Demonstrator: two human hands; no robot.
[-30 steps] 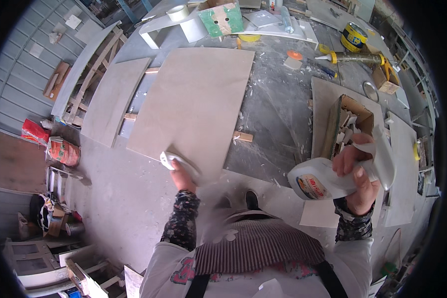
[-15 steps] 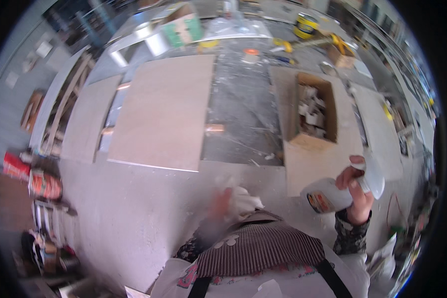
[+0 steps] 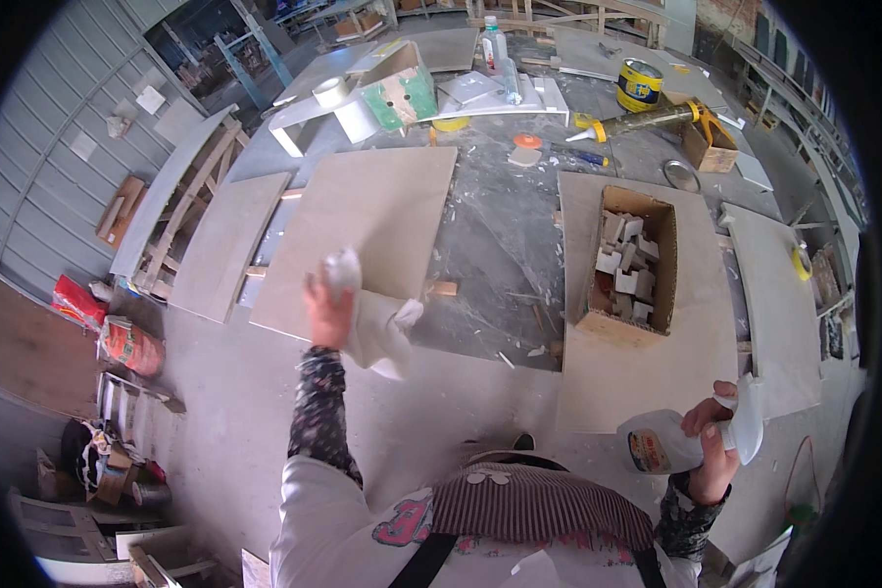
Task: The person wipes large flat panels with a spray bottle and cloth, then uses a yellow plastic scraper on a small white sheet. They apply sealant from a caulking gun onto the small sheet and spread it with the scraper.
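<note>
Head view shows me my left hand [image 3: 330, 316] gripping a cloth [image 3: 380, 335] over the near edge of one board [image 3: 382, 201], and my right hand [image 3: 713, 468] curled round the neck of a tilted bottle [image 3: 678, 441] near another board [image 3: 612, 382].

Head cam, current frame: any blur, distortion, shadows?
Head view: left hand and white cloth slightly motion-blurred, right hand crisper; head view: panelled wall bowed by fisheye, corners black; head view: soft shadow on the board beside the left hand.
</note>
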